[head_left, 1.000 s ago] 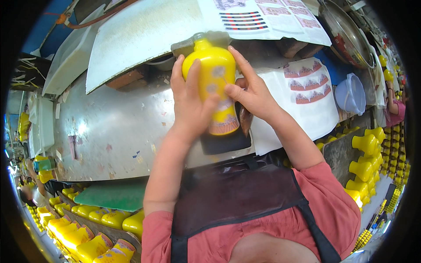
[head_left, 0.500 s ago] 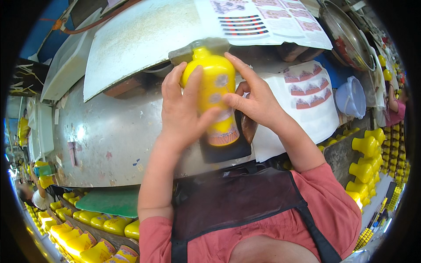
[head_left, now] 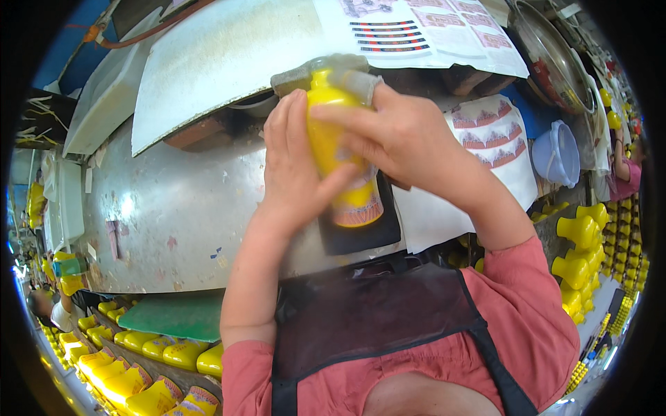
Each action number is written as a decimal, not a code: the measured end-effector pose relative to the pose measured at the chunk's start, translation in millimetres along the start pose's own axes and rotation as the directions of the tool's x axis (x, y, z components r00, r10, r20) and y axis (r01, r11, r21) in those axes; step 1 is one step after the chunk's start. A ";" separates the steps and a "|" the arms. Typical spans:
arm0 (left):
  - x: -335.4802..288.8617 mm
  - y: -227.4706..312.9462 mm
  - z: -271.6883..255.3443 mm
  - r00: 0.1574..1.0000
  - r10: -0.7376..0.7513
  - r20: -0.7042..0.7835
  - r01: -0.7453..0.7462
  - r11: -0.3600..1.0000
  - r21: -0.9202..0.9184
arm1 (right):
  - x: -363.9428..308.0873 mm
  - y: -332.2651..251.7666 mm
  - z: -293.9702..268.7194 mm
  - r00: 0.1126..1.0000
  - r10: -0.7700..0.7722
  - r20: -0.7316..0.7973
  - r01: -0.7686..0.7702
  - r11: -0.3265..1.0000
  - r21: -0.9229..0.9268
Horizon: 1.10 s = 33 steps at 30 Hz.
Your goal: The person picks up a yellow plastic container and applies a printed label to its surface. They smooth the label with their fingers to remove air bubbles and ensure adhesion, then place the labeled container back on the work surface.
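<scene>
A glossy yellow bottle (head_left: 326,149) with a short neck lies on a dark pad (head_left: 361,239) at the bench's front edge, neck pointing away from me. A patterned band circles its base. My left hand (head_left: 288,156) grips its left side, with the thumb across the front. Over the upper right of the bottle, my right hand (head_left: 395,128) holds a pale grey, folded-looking pad (head_left: 362,84), blurred by motion. Beyond the neck lies a dark grey, cloth-like piece (head_left: 290,82). My right hand hides part of the bottle's printed side.
A paper sheet with printed curved decals (head_left: 489,135) lies to the right, beside a pale bucket (head_left: 555,154). Across the back is a white board (head_left: 215,69) with more decal sheets (head_left: 444,31). Yellow bottles (head_left: 184,353) line racks at lower left and right (head_left: 581,249).
My right hand has left the bottle's right side and now reaches over it with the grey pad. My left hand still holds the bottle, slightly shifted.
</scene>
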State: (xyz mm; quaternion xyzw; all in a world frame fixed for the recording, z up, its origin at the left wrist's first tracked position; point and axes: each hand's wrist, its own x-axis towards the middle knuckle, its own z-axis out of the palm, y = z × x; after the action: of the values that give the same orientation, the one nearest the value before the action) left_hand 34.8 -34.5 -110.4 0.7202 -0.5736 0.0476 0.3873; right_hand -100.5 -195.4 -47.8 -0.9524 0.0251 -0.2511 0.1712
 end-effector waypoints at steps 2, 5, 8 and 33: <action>-0.5 -3.4 1.6 1.000 0.019 -0.004 -0.019 1.000 0.006 | 2.0 5.9 2.7 0.998 0.044 0.053 -0.045 0.999 0.006; -6.9 -8.8 2.0 1.000 -0.011 0.016 0.012 0.998 -0.057 | -6.8 15.1 1.9 0.981 0.190 0.043 -0.194 0.967 0.167; -13.9 -10.6 7.4 0.999 -0.049 -0.015 0.043 0.953 -0.300 | -21.7 17.6 6.1 0.932 0.339 0.128 -0.357 0.801 0.480; -22.9 -8.7 17.6 0.999 0.036 -0.037 -0.043 0.977 -0.207 | -61.0 22.3 46.5 0.880 0.396 0.262 -0.458 0.562 0.689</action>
State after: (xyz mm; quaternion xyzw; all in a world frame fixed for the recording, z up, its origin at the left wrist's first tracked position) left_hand 28.0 -26.9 -138.8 0.6633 -0.5832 0.0073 0.4689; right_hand -130.3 -193.7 -121.9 -0.7760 0.1451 -0.1534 0.5944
